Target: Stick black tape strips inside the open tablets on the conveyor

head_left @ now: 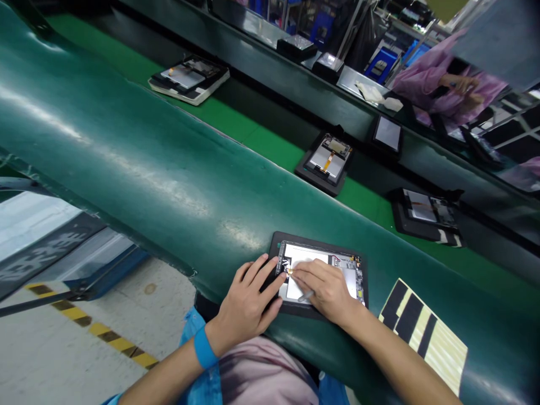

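Observation:
An opened tablet (346, 279) with bare circuit board and silvery inner parts lies on a black foam pad (276, 239) at the bench's near edge. My left hand (248, 295) rests on the tablet's left side, fingers spread. Over its middle, my right hand (327, 287) is closed, thumb and fingertips pinched at a small yellowish flex connector (290, 271) by the left edge. From under the right hand's curled fingers sticks out a slim grey stick-like tool (306, 296). What the fingertips themselves pinch is too small to make out.
A sheet of black adhesive strips (422, 320) lies right of the pad. Beyond the green bench (169, 163), a belt (261, 140) carries several opened tablets, one being this tablet (327, 160). Across it, a person in pink (447, 84) works. Striped floor tape (105, 334) shows lower left.

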Demonstrator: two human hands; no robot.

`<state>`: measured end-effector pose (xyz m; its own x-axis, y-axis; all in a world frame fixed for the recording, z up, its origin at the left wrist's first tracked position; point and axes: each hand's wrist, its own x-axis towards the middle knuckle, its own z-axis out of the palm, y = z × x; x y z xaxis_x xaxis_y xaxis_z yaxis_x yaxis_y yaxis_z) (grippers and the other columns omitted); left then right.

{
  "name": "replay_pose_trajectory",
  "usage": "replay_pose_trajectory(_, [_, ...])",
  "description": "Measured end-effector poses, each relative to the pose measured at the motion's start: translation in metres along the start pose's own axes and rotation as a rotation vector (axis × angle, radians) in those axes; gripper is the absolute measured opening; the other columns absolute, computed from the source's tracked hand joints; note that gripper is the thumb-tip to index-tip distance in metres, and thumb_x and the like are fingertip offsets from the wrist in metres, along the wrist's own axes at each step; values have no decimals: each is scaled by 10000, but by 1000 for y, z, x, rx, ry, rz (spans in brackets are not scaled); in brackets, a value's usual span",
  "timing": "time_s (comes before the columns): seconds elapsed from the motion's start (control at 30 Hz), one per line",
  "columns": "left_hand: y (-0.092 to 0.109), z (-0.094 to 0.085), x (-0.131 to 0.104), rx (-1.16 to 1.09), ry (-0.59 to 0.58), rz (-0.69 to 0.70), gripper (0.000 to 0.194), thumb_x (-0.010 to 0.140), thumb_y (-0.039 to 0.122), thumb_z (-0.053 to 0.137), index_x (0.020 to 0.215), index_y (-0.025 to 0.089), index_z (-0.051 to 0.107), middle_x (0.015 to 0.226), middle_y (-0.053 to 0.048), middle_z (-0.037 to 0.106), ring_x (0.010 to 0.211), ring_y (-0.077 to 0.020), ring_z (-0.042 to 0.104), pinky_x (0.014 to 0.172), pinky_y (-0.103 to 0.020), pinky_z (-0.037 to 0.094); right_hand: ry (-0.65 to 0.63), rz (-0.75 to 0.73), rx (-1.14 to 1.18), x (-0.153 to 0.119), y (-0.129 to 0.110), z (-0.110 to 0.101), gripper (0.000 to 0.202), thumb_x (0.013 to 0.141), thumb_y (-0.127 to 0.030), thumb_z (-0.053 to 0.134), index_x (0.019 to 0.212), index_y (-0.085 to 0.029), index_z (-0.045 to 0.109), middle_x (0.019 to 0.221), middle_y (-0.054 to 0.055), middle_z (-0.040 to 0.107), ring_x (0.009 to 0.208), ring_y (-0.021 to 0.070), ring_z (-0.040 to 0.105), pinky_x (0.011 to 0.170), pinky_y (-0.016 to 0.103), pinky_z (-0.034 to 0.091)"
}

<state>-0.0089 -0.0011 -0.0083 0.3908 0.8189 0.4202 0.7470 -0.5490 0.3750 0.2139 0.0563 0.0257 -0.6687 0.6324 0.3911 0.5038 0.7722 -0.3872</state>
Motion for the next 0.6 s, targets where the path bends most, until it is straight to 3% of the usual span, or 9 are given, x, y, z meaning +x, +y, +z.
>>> replay_pose_trajectory(0.37, [1, -1, 1, 8, -5, -6, 376, 934, 283, 555, 1282, 201, 674, 1420, -153, 605, 1382, -340, 480, 1046, -476, 418, 32, 35, 17, 0, -3, 2, 153, 1009, -154, 565, 1027, -177, 715, 982, 85, 758, 821, 166, 700, 743, 278, 580])
replay_pose_trajectory(0.6, [1, -1, 0, 12, -14, -3, 396, 936, 275, 558, 1311, 205, 661, 1433, -151, 592, 1385, -334, 475, 1054, -471, 414, -106, 27, -22, -6, -5, -9, 219, 1021, -258, 537, 1180, -175, 663, 1096, 122, 705, 834, 169, 695, 706, 269, 568])
